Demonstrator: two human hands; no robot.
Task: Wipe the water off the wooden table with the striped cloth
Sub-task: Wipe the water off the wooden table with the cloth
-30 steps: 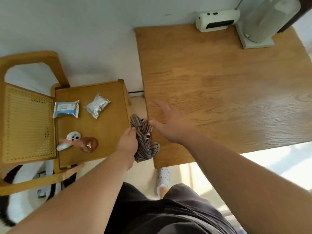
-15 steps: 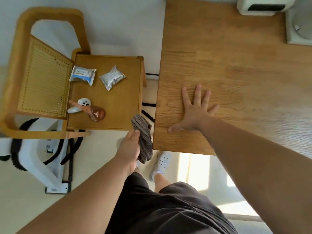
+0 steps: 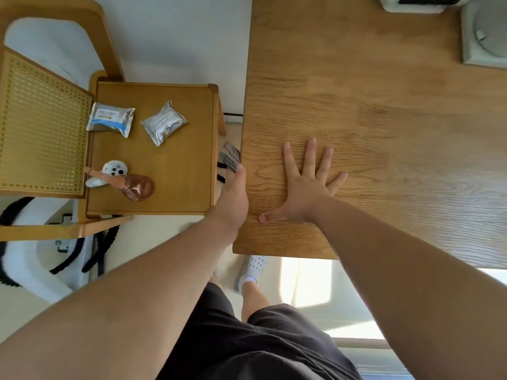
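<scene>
The wooden table fills the right of the view. My right hand lies flat on it near its left front corner, fingers spread, holding nothing. My left hand is at the table's left edge, thumb against the edge, gripping the striped cloth. Only a small grey-striped part of the cloth shows beyond my fingers, in the gap between the table and the small side table. No water is visible on the wood.
A small wooden side table stands left of the gap, carrying two foil packets, a white controller and a brown glass item. A cane-backed chair is far left. White appliances stand at the table's back right.
My left hand has carried the cloth up and right, from below the side table's corner to the table's left edge. My right hand stays flat on the table.
</scene>
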